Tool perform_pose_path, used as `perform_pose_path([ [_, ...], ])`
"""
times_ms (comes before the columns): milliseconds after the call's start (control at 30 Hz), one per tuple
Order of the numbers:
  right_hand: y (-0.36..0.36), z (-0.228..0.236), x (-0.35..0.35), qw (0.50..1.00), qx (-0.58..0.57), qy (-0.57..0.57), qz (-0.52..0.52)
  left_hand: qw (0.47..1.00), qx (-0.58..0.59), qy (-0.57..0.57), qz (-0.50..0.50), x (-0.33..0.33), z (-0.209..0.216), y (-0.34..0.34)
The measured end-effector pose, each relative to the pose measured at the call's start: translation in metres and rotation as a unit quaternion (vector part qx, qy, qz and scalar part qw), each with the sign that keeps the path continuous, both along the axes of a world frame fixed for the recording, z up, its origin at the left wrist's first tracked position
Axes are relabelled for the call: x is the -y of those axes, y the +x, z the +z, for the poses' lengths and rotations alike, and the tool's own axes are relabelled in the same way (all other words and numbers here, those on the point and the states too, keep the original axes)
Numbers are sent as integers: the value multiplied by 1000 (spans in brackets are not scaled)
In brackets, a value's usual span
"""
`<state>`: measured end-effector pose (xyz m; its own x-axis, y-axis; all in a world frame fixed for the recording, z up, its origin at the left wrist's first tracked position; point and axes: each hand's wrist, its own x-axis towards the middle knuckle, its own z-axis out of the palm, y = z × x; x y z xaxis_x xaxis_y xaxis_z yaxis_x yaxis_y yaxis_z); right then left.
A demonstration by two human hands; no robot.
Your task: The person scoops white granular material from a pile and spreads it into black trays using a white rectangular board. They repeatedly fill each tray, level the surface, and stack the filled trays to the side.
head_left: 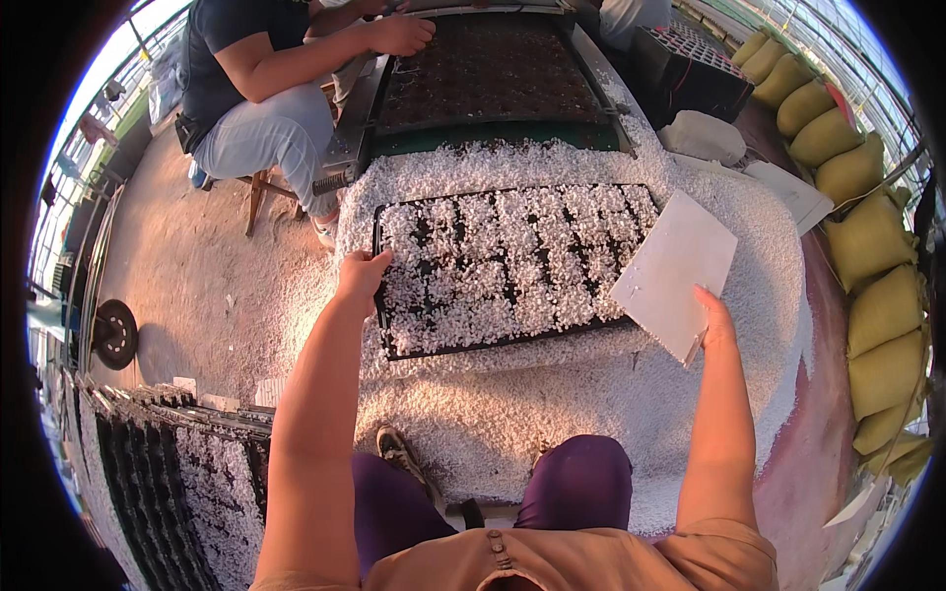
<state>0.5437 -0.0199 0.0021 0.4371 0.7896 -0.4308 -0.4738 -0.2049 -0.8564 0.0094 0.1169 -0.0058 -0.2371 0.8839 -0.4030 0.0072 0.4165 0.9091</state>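
Observation:
A black seedling tray (463, 348) lies in front of me, its cells heaped with white granules (552, 241) that look like perlite. Dark gaps between the cells show through in places. My left hand (365, 276) grips the tray's left rim, thumb on top and fingers partly hidden below the edge. Held in my right hand (716, 317) is a flat white board (680, 271), tilted over the tray's right end and covering part of it. The thumb presses on the board's face.
Beyond the tray, a bed of dark soil-filled cells (493, 74) sits on a machine with metal rails. A seated person's hand (402, 35) is above its left side. Black trays (148, 492) stand stacked lower left. Yellowish sacks (872, 256) line the right. Loose granules (769, 256) surround the tray.

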Motion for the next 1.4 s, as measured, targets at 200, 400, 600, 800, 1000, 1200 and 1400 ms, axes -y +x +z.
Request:
perform_pose_path([
  [200, -22, 35, -3, 993, 63, 32, 99, 965, -251, 69, 38, 68, 55, -28],
  [400, -140, 118, 25, 969, 45, 97, 221, 964, -162, 118, 173, 216, 120, -129],
  [600, -332, 157, 35, 896, 19, 152, 417, 903, -25, 236, 359, 454, 173, -235],
  [800, -535, 159, 80, 775, -63, 168, 606, 783, -43, 245, 571, 676, 163, -261],
  [1000, -588, 106, 99, 756, -86, 84, 643, 760, 102, 98, 635, 751, 113, -244],
  [1200, -497, 107, 44, 855, -112, 51, 504, 790, 218, 79, 568, 764, 100, -263],
  [1400, -418, 75, 2, 896, 239, 70, 368, 798, 122, 51, 588, 763, 87, -289],
])
